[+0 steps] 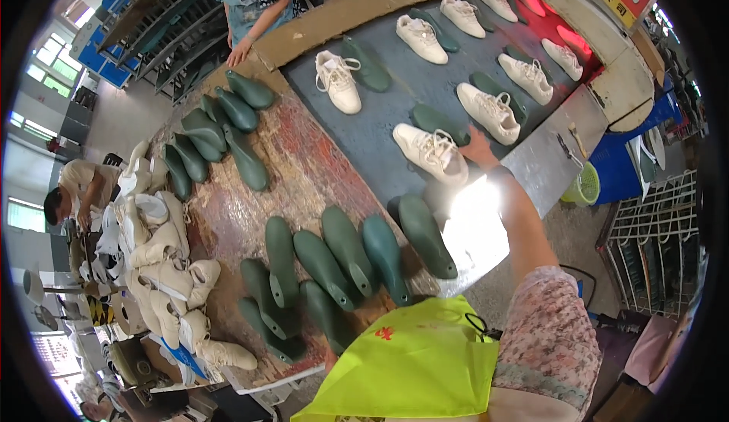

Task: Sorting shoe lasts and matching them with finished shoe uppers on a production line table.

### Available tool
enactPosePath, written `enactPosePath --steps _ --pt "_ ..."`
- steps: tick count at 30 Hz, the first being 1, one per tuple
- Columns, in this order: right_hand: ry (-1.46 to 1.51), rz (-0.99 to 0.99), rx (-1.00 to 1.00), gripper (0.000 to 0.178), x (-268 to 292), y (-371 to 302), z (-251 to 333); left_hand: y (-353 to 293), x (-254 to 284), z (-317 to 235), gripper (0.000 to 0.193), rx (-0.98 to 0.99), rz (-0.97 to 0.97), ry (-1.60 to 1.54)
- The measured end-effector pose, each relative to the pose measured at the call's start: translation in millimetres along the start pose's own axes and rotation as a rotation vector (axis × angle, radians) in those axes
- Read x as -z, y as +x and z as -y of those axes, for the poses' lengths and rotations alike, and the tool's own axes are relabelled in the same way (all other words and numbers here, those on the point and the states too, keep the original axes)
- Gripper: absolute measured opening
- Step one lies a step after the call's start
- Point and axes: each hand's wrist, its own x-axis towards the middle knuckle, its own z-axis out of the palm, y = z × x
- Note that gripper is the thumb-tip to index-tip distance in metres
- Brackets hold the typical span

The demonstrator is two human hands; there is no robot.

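My right hand (pixel 478 151) reaches forward over the grey conveyor belt (pixel 304 80). Its fingers are around the near end of a green shoe last (pixel 439 122), right behind the heel of a white lace-up shoe (pixel 429 152). Of my left hand (pixel 330 358) only a sliver shows at the edge of the yellow-green apron (pixel 410 361); its fingers are hidden. Close to it, several green lasts (pixel 319 266) lie side by side on the worn wooden table, with a bluish one (pixel 385 259) among them. Another green last (pixel 427 236) rests at the table's right edge.
White shoe uppers (pixel 163 270) are heaped along the table's left side. More lasts (pixel 203 135) lie at the far left. Shoes paired with lasts cover the belt toward a red-lit machine opening (pixel 562 19). A person (pixel 258 4) stands beyond the table; a green basket (pixel 583 185) is right.
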Motion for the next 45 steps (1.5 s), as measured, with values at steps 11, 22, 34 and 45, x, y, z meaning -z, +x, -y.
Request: enactPosePath --steps 11,22,34,45 --pt "0.037 0.510 0.394 0.074 -26 13 37 108 52 -9 0.043 0.117 0.161 -0.113" --pt "0.262 0.300 0.300 0.076 -143 280 235 153 112 -18 0.039 0.289 0.066 -0.233" --pt "0.105 -0.141 0.586 0.064 -144 220 312 6 118 -39 0.035 0.637 0.122 -0.586" --pt "-0.601 0.081 1.079 0.051 -149 152 375 14 122 -14 0.029 0.516 0.007 -0.311"
